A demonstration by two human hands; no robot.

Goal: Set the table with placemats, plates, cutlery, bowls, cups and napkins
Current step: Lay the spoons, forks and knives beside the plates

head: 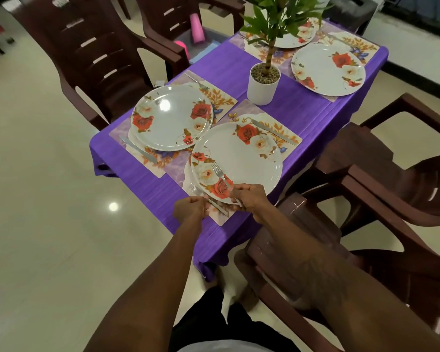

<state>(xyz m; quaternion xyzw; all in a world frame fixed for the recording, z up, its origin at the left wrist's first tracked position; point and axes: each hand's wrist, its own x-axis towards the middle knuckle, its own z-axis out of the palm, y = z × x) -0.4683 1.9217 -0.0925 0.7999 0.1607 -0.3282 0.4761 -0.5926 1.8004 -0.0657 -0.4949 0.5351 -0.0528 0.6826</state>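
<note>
- The near plate is round and white with red and cream roses along its rim. It sits on a flowered mat at the near end of a table under a purple cloth.
- A plate fork is plain steel. Its tines are over the rose border at the plate's near left edge, and its handle runs back into the right hand.
- The right hand's fingers are curled close together and pinch that handle. Whether the tines rest on the plate or hang just above it cannot be told.
- A mat fork lies on the mat just left of the plate, with its tines pointing away from the person.
- The left hand is at that fork's handle, with fingers bent and bunched and the tips pinching the steel.
- A knife lies on the same mat on the plate's far right side, apart from both hands.
- A second plate with the same roses sits on the neighbouring mat to the left.
- A potted plant stands mid-table beyond the near plate.
</note>
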